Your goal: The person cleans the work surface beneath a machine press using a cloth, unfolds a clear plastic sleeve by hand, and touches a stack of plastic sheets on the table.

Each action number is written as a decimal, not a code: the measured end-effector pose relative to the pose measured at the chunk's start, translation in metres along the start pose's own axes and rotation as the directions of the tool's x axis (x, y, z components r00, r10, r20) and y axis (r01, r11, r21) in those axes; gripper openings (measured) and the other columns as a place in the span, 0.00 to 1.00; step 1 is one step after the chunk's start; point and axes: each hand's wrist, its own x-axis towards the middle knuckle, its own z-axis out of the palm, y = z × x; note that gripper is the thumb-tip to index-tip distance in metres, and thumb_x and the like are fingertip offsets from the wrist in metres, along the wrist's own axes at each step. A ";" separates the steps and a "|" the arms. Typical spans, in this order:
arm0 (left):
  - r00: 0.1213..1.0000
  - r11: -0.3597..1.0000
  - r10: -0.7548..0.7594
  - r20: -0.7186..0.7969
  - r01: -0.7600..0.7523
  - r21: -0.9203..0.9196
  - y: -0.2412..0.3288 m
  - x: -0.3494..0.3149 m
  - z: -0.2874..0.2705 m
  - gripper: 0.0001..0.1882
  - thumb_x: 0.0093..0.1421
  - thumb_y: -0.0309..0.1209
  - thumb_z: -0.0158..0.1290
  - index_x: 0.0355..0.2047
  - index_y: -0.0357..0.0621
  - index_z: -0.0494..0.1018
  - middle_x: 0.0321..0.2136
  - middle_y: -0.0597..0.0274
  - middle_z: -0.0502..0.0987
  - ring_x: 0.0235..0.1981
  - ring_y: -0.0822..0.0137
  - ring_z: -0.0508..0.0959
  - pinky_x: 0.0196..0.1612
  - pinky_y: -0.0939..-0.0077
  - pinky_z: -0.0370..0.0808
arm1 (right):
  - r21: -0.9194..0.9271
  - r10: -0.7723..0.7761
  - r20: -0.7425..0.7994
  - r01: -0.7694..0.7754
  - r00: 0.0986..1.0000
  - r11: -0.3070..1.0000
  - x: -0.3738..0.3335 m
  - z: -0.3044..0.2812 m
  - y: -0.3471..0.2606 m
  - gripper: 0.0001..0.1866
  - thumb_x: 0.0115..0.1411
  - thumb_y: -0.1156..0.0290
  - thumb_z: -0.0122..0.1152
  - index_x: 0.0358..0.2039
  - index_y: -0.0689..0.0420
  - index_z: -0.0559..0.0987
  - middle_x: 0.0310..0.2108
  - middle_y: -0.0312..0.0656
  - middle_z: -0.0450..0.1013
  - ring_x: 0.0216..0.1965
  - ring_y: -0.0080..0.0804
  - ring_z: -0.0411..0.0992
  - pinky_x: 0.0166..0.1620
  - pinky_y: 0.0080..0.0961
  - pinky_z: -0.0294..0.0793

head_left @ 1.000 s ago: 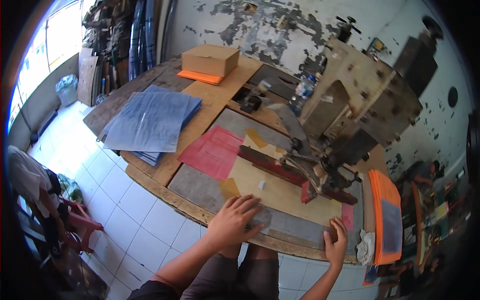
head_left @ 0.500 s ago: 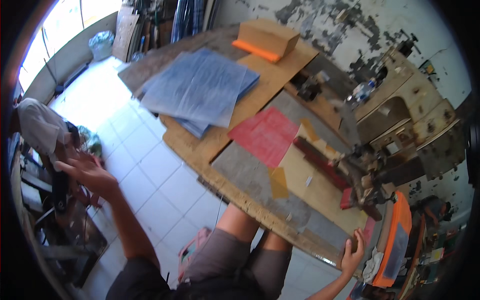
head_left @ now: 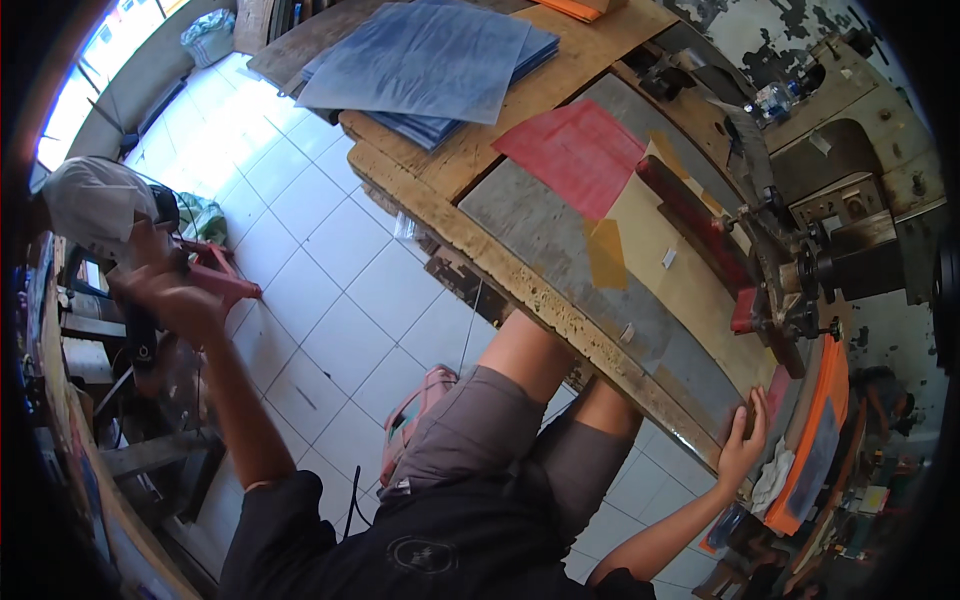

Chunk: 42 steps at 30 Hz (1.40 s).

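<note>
Left grip (head_left: 180,303) has swung off the bench (head_left: 548,303), too blurred to tell its state; right grip (head_left: 742,437), thumb spread, rests beside the cream sheet (head_left: 700,292), apparently for steadiness.

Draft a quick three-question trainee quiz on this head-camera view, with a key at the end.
1. Which bare hand is at the near edge of the worn brown wooden worktable?
A. left hand
B. right hand
C. neither

2. True or false: the small white rectangular piece lies on the long pale yellow sheet.

3. Fill in one word, as the picture shows it: the stack of translucent blue plastic sheets lies to the ____ of the flat red sheet.

Key: 1. B; 2. True; 3. left
</note>
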 end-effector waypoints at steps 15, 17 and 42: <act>0.229 0.608 -0.781 0.581 0.072 0.790 -0.231 -0.410 -0.011 0.36 0.77 0.54 0.51 0.71 0.36 0.73 0.64 0.36 0.81 0.66 0.41 0.80 0.69 0.54 0.75 | 0.038 0.021 0.026 -0.022 0.999 0.999 -0.005 0.001 0.010 0.26 0.81 0.56 0.57 0.69 0.61 0.79 0.73 0.47 0.74 0.76 0.43 0.68 0.77 0.40 0.62; 0.088 0.537 -0.827 0.556 -0.173 0.826 -0.281 -0.396 -0.050 0.35 0.76 0.52 0.54 0.70 0.35 0.74 0.63 0.40 0.82 0.63 0.44 0.83 0.65 0.56 0.78 | 0.024 0.006 0.006 -0.006 1.000 1.000 -0.004 -0.004 0.008 0.25 0.81 0.59 0.56 0.69 0.63 0.79 0.72 0.49 0.74 0.75 0.46 0.70 0.76 0.43 0.65; 0.354 0.232 -0.926 0.127 0.271 0.934 -0.327 -0.390 -0.138 0.30 0.65 0.46 0.57 0.55 0.30 0.84 0.52 0.32 0.86 0.58 0.38 0.85 0.64 0.51 0.80 | 0.054 0.063 0.023 -0.064 0.998 0.996 -0.004 0.013 0.004 0.25 0.82 0.58 0.57 0.67 0.65 0.80 0.72 0.49 0.75 0.75 0.43 0.70 0.76 0.39 0.64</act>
